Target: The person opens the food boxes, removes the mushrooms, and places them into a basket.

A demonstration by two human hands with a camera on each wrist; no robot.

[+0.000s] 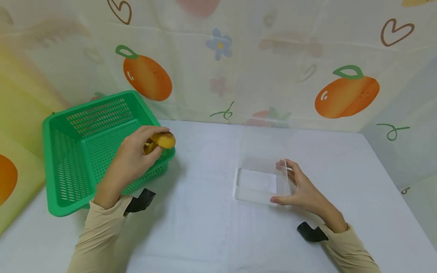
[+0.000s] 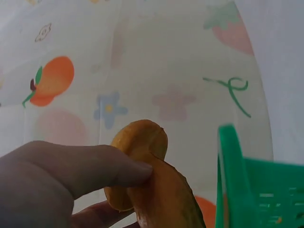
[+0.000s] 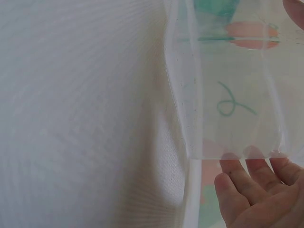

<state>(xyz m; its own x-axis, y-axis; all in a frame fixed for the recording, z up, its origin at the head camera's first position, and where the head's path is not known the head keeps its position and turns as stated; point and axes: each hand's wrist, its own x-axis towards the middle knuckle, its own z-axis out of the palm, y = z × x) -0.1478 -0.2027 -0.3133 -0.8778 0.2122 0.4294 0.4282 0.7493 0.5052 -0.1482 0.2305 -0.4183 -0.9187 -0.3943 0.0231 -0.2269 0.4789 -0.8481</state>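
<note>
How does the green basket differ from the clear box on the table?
The green basket is opaque with perforated walls; the clear box is see-through with smooth walls. The basket sits tilted near the left hand, which holds a yellow fruit; the right hand holds the box. Both look empty.

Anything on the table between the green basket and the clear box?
Nothing: in the head view the stretch of white table between the green basket and the clear box is bare cloth, with only shadow on it.
</note>
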